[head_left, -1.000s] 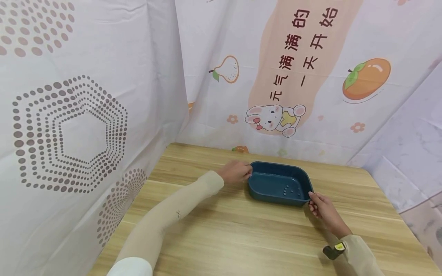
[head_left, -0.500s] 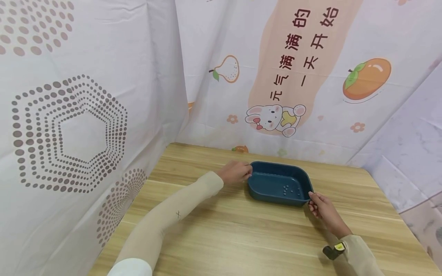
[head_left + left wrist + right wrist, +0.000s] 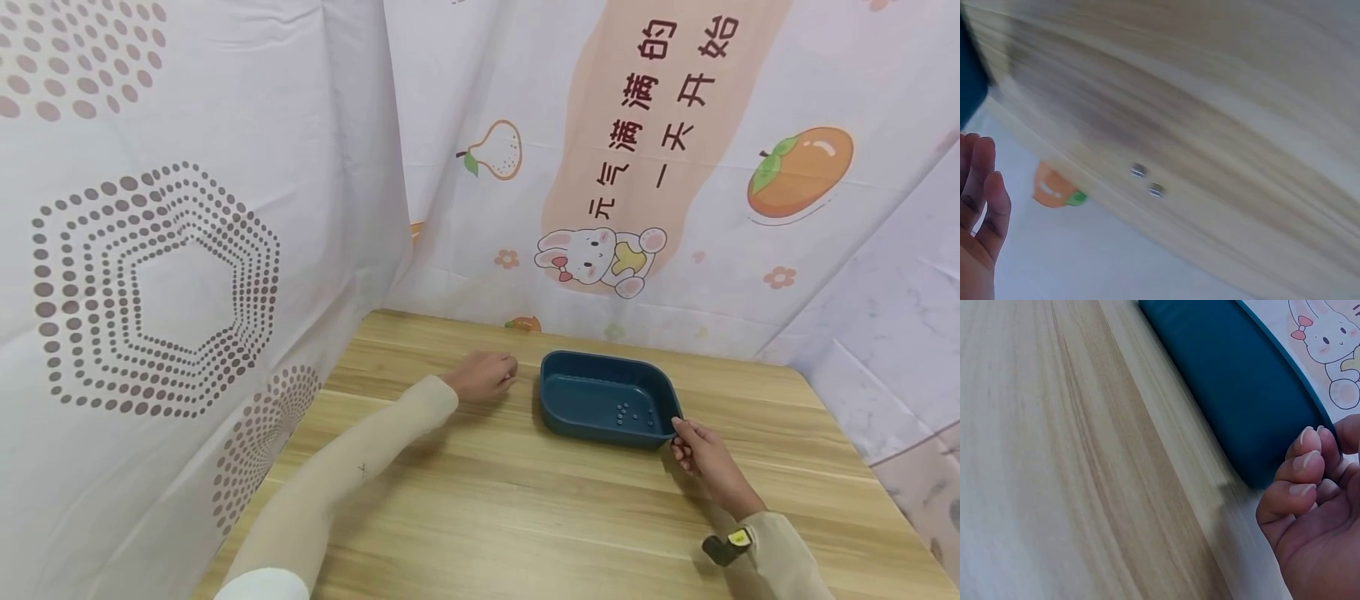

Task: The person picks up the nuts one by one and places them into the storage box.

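Note:
In the head view, a dark teal oblong tub stands on the wooden table, with several small metal pieces on its floor toward the right. My right hand pinches the tub's near right corner; the right wrist view shows thumb and fingers at the rim of its teal wall. My left hand is apart from the tub, to its left, with nothing visible in it. Two small silvery nut-like pieces lie on the table in the left wrist view, beside the left hand. In the head view I cannot make them out.
The wooden table reaches back to a printed white curtain. Another white curtain with dotted patterns hangs along the left side. A pale marbled sheet covers the right. A black clip-like device sits at the right cuff.
My left hand has let go of the tub's left end and moved left, away from it. The right hand and the tub have stayed in place.

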